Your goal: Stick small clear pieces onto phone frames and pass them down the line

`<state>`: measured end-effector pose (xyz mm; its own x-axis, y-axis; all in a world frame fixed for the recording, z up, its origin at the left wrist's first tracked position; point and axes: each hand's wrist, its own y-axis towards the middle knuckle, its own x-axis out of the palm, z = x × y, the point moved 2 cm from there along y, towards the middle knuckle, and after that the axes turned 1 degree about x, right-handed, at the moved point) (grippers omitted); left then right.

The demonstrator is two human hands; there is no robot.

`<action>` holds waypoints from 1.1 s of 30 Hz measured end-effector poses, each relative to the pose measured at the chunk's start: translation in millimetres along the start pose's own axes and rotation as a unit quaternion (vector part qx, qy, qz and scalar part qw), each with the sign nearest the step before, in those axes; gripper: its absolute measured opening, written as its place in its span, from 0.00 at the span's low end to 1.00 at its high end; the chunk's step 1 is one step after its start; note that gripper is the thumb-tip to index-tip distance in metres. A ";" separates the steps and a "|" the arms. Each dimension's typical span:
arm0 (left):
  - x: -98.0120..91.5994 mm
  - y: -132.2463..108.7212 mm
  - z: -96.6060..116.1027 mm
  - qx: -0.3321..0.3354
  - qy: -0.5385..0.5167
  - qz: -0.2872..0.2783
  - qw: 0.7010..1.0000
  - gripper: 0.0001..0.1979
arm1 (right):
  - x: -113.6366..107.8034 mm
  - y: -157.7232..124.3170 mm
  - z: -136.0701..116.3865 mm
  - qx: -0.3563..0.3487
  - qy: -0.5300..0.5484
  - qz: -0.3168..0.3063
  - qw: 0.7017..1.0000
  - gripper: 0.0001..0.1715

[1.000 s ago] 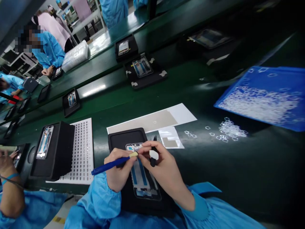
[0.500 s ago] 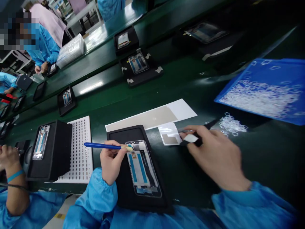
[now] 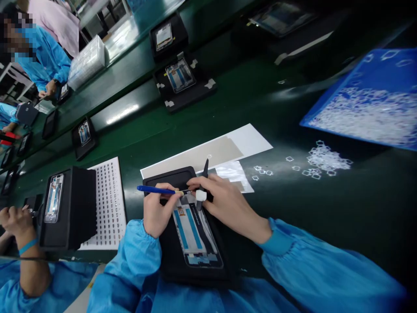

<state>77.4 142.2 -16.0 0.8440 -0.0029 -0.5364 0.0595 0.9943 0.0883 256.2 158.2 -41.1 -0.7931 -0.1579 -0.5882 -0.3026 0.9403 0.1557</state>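
A phone frame (image 3: 195, 234) with blue strips lies in a black fixture (image 3: 169, 178) in front of me. My left hand (image 3: 158, 215) is closed round a blue pen-like tool (image 3: 156, 190), whose tip rests at the frame's top end. My right hand (image 3: 224, 204) is closed on black tweezers (image 3: 204, 171) with a white band, their lower end at the same spot. Both hands meet over the top of the frame.
White and tan sheets (image 3: 228, 150) lie just beyond the fixture. Small clear rings (image 3: 324, 158) are scattered to the right, below a blue tray (image 3: 368, 102) full of them. A perforated white board (image 3: 109, 202) and a second black fixture (image 3: 65, 206) stand to the left. A co-worker's hand (image 3: 13, 219) works at far left; more fixtures ride the green belt (image 3: 130, 143).
My right hand has come back from the scattered rings on the right to the top of the phone frame, tweezers in it. My left hand stayed at the frame with the blue tool.
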 end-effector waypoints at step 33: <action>3.5 -5.3 3.2 0.055 0.064 0.014 0.996 0.03 | 10.1 -5.1 4.8 0.035 0.082 0.011 0.996 0.24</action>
<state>81.8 136.6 -15.7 0.7717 0.0450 -0.6344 0.1009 0.9762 0.1919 252.2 153.2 -51.6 -0.8766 -0.1787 -0.4467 -0.2508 0.9621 0.1072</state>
